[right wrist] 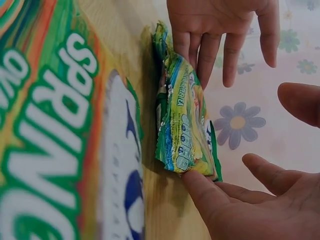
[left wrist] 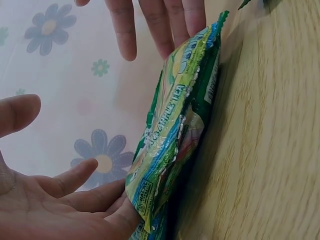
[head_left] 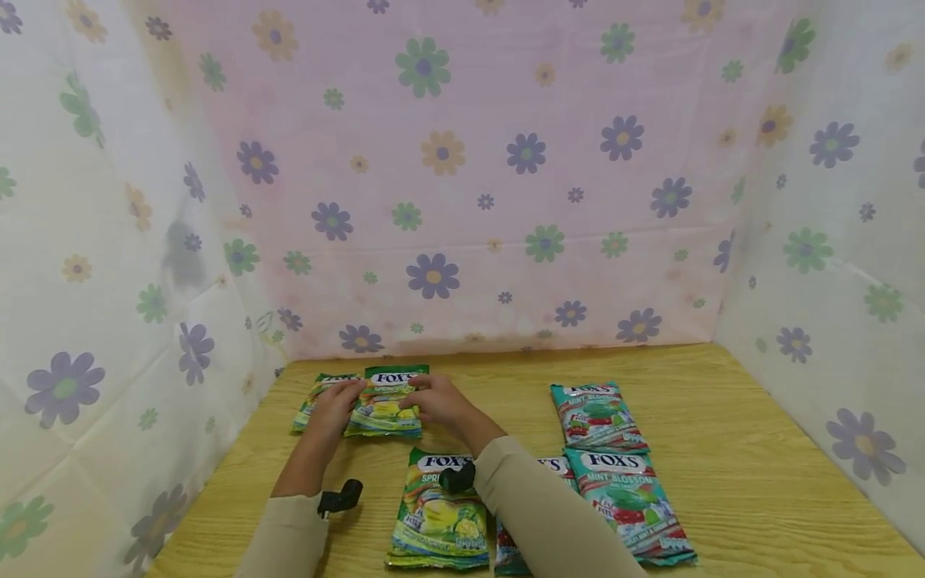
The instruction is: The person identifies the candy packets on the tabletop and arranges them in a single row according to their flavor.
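Note:
A green and yellow FOX'S candy bag (head_left: 385,409) lies toward the back left of the table between the two hands. The left hand (head_left: 331,413) has its fingers against the bag's left edge, the thumb held apart from it. From the other side, the right hand (head_left: 450,408) touches the right edge with its extended fingers, as the right wrist view shows. Partly behind the left hand lies another green candy bag (head_left: 307,407). A third one, a FOX'S Spring candy bag (head_left: 438,514), lies nearer the front, under the right wrist.
On the right, a teal Mint Blossom bag (head_left: 596,417) lies behind a second teal bag (head_left: 627,502). The right sleeve (head_left: 542,506) partly hides another bag (head_left: 509,555). Flowered cloth (head_left: 477,177) walls surround the wooden table (head_left: 759,482) at the back and sides.

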Available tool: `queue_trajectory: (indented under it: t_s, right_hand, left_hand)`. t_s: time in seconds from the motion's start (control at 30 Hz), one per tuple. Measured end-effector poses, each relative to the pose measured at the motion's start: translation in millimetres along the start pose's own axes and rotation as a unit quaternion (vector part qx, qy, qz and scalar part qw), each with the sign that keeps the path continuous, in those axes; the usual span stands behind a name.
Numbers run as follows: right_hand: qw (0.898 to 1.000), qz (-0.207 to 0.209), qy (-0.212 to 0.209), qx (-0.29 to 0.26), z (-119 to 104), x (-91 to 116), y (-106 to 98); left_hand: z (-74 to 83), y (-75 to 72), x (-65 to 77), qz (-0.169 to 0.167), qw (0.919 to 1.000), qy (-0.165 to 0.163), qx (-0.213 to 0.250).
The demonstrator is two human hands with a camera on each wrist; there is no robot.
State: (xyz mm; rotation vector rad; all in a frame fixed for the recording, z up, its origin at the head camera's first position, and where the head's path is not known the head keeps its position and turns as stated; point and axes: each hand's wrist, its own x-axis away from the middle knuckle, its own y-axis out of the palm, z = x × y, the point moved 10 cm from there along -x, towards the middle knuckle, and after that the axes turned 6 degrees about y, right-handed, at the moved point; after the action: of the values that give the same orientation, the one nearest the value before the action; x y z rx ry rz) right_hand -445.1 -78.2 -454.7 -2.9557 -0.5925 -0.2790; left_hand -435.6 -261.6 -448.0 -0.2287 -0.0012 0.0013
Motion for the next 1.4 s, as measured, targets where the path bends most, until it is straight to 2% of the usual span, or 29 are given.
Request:
queue_trajectory:
  t_s: [0.3, 0.47, 0.7, 1.07, 1.4]
  right_hand:
    - [1.000, -0.021, -0.017, -0.005, -1, -2, 16]
    - [0.999, -0.026, -0.021, -0.008, 1, -2, 22]
    - [0.999, -0.026, -0.028, -0.005, -2, -1, 27]
    - [1.000, -0.013, -0.008, 0.004, 4, 0, 24]
    - [0.999, 0.003, -0.011, 0.035, 3, 2, 18]
  left_hand:
    - [-1.7, -11.5, -0.6, 0.008, 1.0000, 0.004, -0.004]
    - [-2.1, -18.6, 0.0, 0.029, 0.9993, -0.001, -0.022]
    - [-0.1, -23.6, 2.2, 0.036, 0.9983, -0.005, -0.046]
    - [3.0, -20.2, 6.0, 0.030, 0.9952, -0.011, -0.093]
    - [6.5, -18.6, 7.9, 0.035, 0.9946, -0.012, -0.097]
